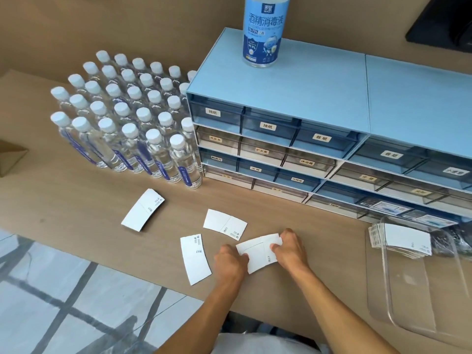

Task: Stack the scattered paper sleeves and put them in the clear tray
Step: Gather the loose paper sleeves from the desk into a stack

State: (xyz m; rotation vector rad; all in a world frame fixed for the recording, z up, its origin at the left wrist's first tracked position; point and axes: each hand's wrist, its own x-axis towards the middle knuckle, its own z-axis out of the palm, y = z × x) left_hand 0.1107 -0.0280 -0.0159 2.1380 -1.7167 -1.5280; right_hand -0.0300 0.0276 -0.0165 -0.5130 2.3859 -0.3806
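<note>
Flat white paper sleeves lie scattered on the brown table. Both hands hold a small stack of sleeves [259, 252] against the tabletop: my left hand [229, 261] pinches its left edge, my right hand [290, 247] its right edge. Three loose sleeves lie to the left: one [195, 259] right beside my left hand, one [224, 223] just behind the stack, one [143, 209] farther left. The clear tray [413, 302] sits at the right table edge, with a pile of sleeves [403, 241] at its far end.
A blue drawer organiser [306, 98] with labelled drawers runs along the back right, a disinfectant bottle [265, 31] on top. Several rows of capped water bottles [127, 118] stand at the back left. A cardboard box corner [10, 157] shows at the far left. The floor lies below the table edge.
</note>
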